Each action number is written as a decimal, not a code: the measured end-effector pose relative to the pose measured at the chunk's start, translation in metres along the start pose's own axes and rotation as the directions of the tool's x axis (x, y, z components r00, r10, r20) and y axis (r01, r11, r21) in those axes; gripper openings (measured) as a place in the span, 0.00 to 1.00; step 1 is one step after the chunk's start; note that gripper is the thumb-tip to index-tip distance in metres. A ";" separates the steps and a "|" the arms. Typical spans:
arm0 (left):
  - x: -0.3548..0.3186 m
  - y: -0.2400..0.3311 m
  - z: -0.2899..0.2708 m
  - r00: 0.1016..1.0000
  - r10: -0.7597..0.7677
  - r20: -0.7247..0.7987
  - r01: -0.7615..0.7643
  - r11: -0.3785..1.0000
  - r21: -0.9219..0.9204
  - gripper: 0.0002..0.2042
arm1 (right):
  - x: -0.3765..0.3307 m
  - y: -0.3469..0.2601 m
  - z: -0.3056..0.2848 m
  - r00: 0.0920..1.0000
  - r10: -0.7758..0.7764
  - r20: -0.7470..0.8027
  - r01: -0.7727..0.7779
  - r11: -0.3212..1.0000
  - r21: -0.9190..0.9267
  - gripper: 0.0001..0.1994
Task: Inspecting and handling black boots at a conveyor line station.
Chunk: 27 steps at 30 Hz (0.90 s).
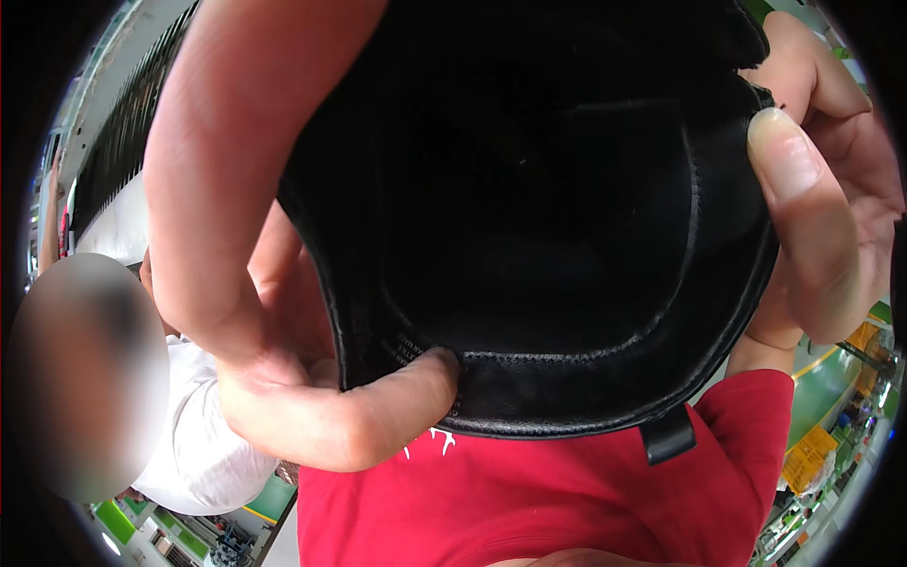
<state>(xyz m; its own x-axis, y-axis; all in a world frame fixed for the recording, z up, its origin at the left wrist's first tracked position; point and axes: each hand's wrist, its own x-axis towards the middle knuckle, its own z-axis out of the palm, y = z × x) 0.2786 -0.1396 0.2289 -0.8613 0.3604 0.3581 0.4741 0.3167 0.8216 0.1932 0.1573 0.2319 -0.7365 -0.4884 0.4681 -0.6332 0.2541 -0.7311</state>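
Observation:
Close in front of me, a black leather shoe upper (539, 265) fills the middle of the head view, its dark opening turned toward the camera. A stitched seam curves round its lining, and a small black pull tab (669, 436) sticks out from its lower edge. My left hand (331, 402) grips the lower left rim, with one digit pressed on the lining beside small printed marks. On the right rim, near a notch, my right hand (817, 198) holds with its thumb on the near face. The other fingers of both hands are partly hidden behind the leather.
A person in a white top (203, 435) is at the left. Beyond my left arm runs a long dark rack with comb-like teeth (128, 123). A yellow package (810, 460) lies at the lower right, near green flooring (822, 397).

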 end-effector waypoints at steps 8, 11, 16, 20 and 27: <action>-0.001 -0.023 -0.018 0.988 0.155 -0.018 -0.156 0.980 -0.122 0.68 | 0.016 0.003 0.018 1.000 -0.005 0.003 0.005 1.000 -0.014 0.35; -0.018 -0.029 -0.028 0.994 0.084 0.068 -0.078 0.994 -0.079 0.61 | 0.019 0.005 0.022 1.000 -0.005 -0.005 0.005 1.000 -0.025 0.34; -0.016 -0.065 -0.011 0.930 0.320 -0.181 -0.353 0.914 -0.201 0.30 | 0.039 0.006 0.026 1.000 -0.016 -0.008 0.016 1.000 -0.027 0.33; -0.002 -0.101 -0.031 0.762 0.413 -0.500 -0.632 0.644 -0.431 0.27 | 0.058 0.011 0.029 0.995 0.094 -0.031 -0.091 0.993 0.076 0.32; -0.026 -0.149 -0.174 0.308 0.357 -0.882 -0.948 0.190 -0.254 0.51 | 0.053 0.039 0.026 0.973 0.163 -0.165 -0.123 0.966 0.229 0.32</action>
<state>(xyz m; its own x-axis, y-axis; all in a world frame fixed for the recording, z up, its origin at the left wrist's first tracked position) 0.1985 -0.3491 0.1747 -0.2571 -0.5499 0.7947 0.8603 -0.5048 -0.0709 0.1353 0.1195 0.2153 -0.8590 -0.2956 0.4180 -0.4661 0.1140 -0.8773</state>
